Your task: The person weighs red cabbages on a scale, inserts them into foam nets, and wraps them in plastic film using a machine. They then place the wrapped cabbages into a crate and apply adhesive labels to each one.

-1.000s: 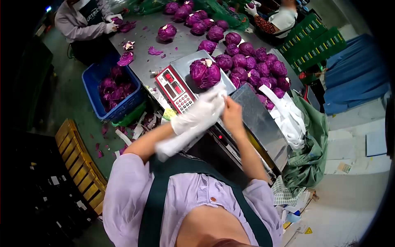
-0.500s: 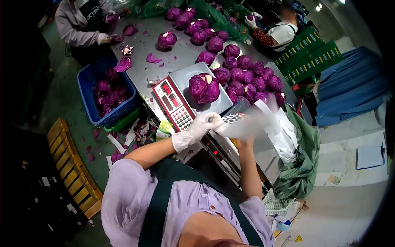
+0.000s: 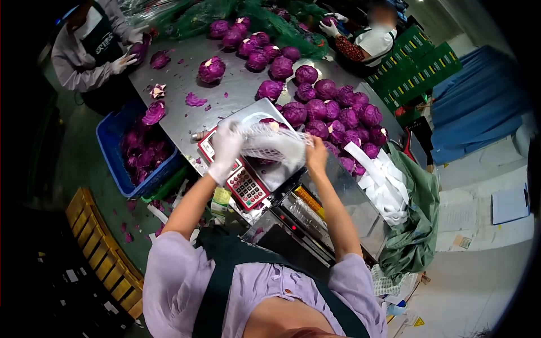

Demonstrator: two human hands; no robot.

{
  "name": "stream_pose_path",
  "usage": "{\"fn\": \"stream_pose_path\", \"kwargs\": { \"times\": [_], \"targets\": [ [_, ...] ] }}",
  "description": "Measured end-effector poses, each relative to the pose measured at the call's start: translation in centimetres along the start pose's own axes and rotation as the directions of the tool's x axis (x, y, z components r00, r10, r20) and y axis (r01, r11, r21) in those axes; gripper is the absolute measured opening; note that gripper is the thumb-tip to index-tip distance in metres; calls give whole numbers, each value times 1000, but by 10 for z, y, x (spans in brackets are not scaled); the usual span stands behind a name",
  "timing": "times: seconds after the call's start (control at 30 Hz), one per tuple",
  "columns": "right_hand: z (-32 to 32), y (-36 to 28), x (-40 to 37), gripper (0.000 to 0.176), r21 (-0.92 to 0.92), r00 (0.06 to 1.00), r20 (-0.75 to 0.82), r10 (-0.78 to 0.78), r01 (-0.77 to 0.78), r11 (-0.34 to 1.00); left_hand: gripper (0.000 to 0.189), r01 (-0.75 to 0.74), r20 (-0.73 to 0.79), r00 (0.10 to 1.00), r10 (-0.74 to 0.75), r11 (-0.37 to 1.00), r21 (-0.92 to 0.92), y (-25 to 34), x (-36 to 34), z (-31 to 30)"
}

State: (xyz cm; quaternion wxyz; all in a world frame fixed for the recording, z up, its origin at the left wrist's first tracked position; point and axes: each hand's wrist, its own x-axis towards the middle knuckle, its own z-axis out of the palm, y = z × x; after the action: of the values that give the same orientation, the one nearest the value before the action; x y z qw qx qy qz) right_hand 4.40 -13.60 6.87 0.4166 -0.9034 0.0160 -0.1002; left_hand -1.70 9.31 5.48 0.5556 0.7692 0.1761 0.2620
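the left forearm reaches up and slightly rightward, its gloved hand (image 3: pixel 226 151) raised over the red-framed scale (image 3: pixel 245 183) by the near edge of the tabletop (image 3: pixel 189 70). that hand touches the left end of the white mesh (image 3: pixel 273 141), but blur hides whether its fingers are clenched. the right arm stretches forward, elbow only slightly bent, and its bare hand (image 3: pixel 315 155) grasps the mesh's right end, fingers closed.

the mesh is a loose, netted sleeve, bowed between both hands and smeared by motion. it hangs above the scale's metal pan, partly covering a purple cabbage (image 3: pixel 271 122) whose top shows behind it. more purple cabbages (image 3: pixel 338 115) crowd the tabletop's right side, and white strips (image 3: pixel 389 188) lie at its near right corner.
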Motion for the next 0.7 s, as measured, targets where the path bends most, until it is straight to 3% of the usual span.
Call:
{"fn": "stream_pose_path", "kwargs": {
  "times": [0.03, 0.07, 0.1, 0.13, 0.17, 0.2, 0.23, 0.27, 0.3, 0.33, 0.37, 0.4, 0.43, 0.47, 0.5, 0.53, 0.57, 0.6, 0.67, 0.7],
  "targets": [
    [14, 2, 8, 49, -72, 996, 62, 68, -63, 995, 27, -65, -42, 996, 73, 984, 166, -11, 25, 2],
    [37, 20, 22, 63, -155, 961, 141, 237, -215, 964, 30, -123, -69, 986, 153, 938, 324, -27, 48, 6],
    [30, -3, 16, 76, -85, 726, 459, 513, -538, 838, 33, -28, 131, 991, -39, 879, 476, -40, 68, 16],
    [32, -12, 4, 85, 87, 656, 566, 499, -650, 755, 37, 16, 288, 924, -252, 778, 628, -60, 81, 29],
    [46, 7, 12, 88, 79, 633, 616, 470, -643, 762, 34, -203, 300, 951, 79, 889, 411, -125, 77, 60],
    [53, 19, 9, 81, 151, 690, 613, 384, -579, 801, 37, 141, 285, 935, -211, 959, 245, -127, 70, 71],
    [55, 27, 6, 77, 124, 683, 603, 412, -590, 798, 37, 260, 330, 915, -233, 965, -39, -117, 58, 69],
    [55, 34, 1, 74, 98, 675, 595, 437, -601, 793, 36, 371, 380, 892, -244, 875, -310, -94, 42, 59],
    [44, 29, -12, 69, 116, 760, 578, 298, -438, 891, 40, 184, 566, 809, -157, 983, 9, -37, 35, 37],
    [30, 21, -30, 65, 124, 814, 561, 151, -263, 957, 45, -92, 732, 665, -146, 957, 274, 16, 24, 14],
    [22, 23, -47, 63, 206, 882, 453, -130, 39, 978, 48, -173, 669, 742, 37, 975, 137, 31, 1, 3],
    [13, 22, -60, 61, 246, 853, 325, -409, 341, 907, 51, -264, 570, 793, 212, 964, 9, 35, -23, -5],
    [-10, -6, -70, 58, 213, 848, 368, -381, 322, 923, 68, 96, 816, 559, 148, 966, -240, 20, -37, -9],
    [-36, -38, -79, 55, 181, 843, 409, -351, 302, 936, 68, 102, 827, 545, 141, 967, -232, 20, -47, -11],
    [-51, -47, -85, 46, 23, 826, 470, -312, 342, 940, 73, 372, 832, 552, 49, 879, -299, 21, -57, -13],
    [-67, -57, -92, 46, 23, 832, 467, -299, 326, 945, 78, 606, 842, 537, -44, 715, -349, 23, -67, -14],
    [-85, -68, -99, 42, 37, 757, 369, -540, 569, 822, 83, 785, 857, 499, -132, 489, -382, 26, -78, -14],
    [-96, -74, -105, 38, 19, 609, 266, -748, 772, 635, 89, 890, 874, 441, -205, 222, -397, 29, -87, -15],
    [-110, -76, -137, 28, 452, 699, 294, -652, 499, 739, 99, 862, 913, 289, -290, -337, -379, 33, -100, -19],
    [-122, -78, -148, 25, 487, 746, 583, -323, -3, 873, 97, 920, 959, 227, -168, -288, -268, 30, -100, -24]
  ]
}}
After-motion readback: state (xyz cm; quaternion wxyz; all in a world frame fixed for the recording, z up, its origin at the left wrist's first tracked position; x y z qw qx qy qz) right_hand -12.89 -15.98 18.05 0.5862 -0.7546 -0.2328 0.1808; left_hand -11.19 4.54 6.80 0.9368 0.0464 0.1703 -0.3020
